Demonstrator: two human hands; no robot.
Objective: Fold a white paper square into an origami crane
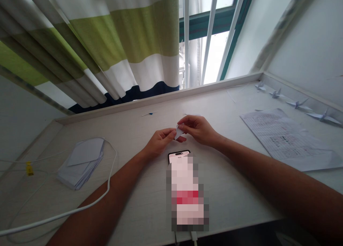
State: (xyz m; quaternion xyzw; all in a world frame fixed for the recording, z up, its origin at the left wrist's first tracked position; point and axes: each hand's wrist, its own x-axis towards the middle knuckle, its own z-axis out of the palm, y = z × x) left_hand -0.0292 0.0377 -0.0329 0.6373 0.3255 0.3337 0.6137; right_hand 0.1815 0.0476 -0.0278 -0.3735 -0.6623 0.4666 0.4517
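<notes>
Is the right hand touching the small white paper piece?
Touching. The head view shows the right hand pinching the paper piece, with the left hand holding it too.

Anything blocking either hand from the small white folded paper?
Nothing visible. Left hand and right hand both pinch the small white folded paper directly; the black smartphone lies on the pale wooden desk, nearer the camera.

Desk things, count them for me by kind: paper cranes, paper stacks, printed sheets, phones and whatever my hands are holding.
Paper cranes: 4
Stack of paper squares: 1
Printed sheet: 1
Phone: 1
Small folded paper piece, pinched between left hand and right hand: 1
Total: 8
</notes>
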